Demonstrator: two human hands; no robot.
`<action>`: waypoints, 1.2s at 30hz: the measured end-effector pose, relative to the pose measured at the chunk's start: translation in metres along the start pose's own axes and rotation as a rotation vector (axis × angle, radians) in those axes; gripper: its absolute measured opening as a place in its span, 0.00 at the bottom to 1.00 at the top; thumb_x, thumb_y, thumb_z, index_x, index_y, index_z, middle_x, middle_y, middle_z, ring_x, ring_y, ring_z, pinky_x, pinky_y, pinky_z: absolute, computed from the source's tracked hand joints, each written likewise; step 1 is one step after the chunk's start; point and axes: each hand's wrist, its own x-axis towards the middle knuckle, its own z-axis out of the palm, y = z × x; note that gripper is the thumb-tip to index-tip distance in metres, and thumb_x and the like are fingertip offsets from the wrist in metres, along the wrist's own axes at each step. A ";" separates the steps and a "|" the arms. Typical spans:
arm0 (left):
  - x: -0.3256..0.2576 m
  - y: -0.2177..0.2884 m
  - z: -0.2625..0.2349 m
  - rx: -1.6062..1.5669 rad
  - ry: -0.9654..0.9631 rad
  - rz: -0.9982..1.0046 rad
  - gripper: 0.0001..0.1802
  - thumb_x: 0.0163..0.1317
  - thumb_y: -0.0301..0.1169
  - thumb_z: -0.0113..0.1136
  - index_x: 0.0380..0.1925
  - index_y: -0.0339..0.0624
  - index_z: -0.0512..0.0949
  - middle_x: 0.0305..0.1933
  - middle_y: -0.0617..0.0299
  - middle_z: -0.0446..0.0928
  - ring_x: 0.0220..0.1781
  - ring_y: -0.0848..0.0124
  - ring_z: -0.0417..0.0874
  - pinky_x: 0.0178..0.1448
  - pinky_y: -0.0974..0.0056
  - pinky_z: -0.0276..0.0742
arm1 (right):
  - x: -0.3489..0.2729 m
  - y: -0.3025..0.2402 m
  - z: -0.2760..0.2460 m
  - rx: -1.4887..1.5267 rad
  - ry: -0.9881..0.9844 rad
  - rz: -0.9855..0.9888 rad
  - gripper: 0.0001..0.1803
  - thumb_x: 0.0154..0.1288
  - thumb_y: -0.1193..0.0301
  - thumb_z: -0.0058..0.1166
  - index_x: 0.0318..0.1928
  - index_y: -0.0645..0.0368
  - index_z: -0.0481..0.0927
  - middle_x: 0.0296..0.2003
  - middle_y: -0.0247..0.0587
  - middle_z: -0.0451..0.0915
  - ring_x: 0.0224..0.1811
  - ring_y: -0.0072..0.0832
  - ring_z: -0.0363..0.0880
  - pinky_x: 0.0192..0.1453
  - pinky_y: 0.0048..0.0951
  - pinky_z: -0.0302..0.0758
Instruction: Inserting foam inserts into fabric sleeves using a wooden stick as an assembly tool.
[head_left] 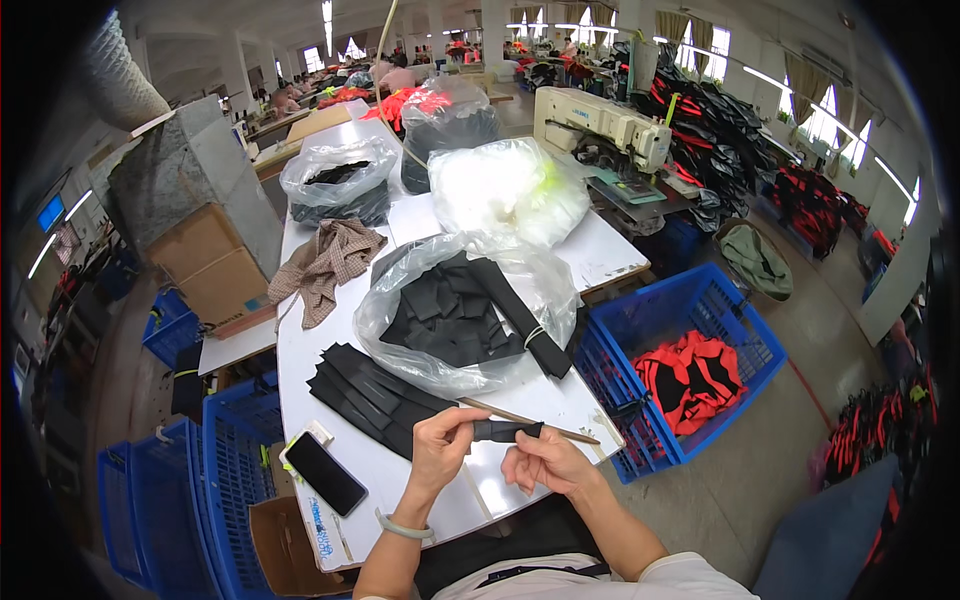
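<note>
Left grip (445,445) pinches one black strip (495,431) between thumb and forefinger; the right grip (545,462) has its fingertips closed at the strip's other end, both over the near part of the white tabletop (560,402). That surface looks smooth, so loose cloth could slide toward its edge. Just beyond its right side stands a blue basket (690,415), where a dropped piece could get mixed with the red-and-black items. An open clear plastic bag (375,320) sags around its black pieces; a forearm catching its rim might spill some. Fanned strips (360,395) lie partly behind the left grip, and a careless tug might scatter them. A thin rod (560,430) lies near the fingers, easily knocked. Uneven pinching could let the held strip twist or slip.
</note>
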 end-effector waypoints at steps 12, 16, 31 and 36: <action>-0.001 -0.003 0.014 -0.964 0.041 -0.173 0.16 0.65 0.35 0.53 0.39 0.30 0.74 0.40 0.47 0.78 0.47 0.58 0.79 0.58 0.57 0.71 | 0.011 0.029 0.045 -0.899 0.287 -0.172 0.16 0.70 0.63 0.45 0.46 0.62 0.76 0.22 0.48 0.80 0.11 0.20 0.70 0.16 0.19 0.67; 0.000 0.001 0.020 -0.946 0.153 -0.257 0.14 0.64 0.30 0.52 0.44 0.28 0.71 0.27 0.49 0.79 0.38 0.59 0.82 0.62 0.57 0.67 | 0.010 0.026 0.049 -0.821 0.219 -0.151 0.19 0.71 0.60 0.43 0.38 0.64 0.78 0.19 0.49 0.79 0.09 0.19 0.67 0.14 0.19 0.65; 0.007 -0.032 0.001 -0.943 0.284 -0.499 0.07 0.59 0.27 0.58 0.30 0.33 0.75 0.24 0.49 0.78 0.45 0.48 0.81 0.55 0.53 0.74 | 0.074 0.049 0.004 -1.766 0.304 -0.547 0.21 0.60 0.56 0.51 0.21 0.61 0.77 0.11 0.40 0.74 0.16 0.44 0.76 0.21 0.47 0.70; 0.012 -0.050 0.004 -1.124 0.301 -0.655 0.14 0.64 0.37 0.55 0.26 0.37 0.72 0.21 0.50 0.77 0.42 0.49 0.82 0.55 0.51 0.74 | 0.056 0.029 0.031 -0.914 0.386 -0.096 0.20 0.61 0.58 0.55 0.21 0.62 0.75 0.11 0.38 0.72 0.13 0.29 0.72 0.18 0.31 0.67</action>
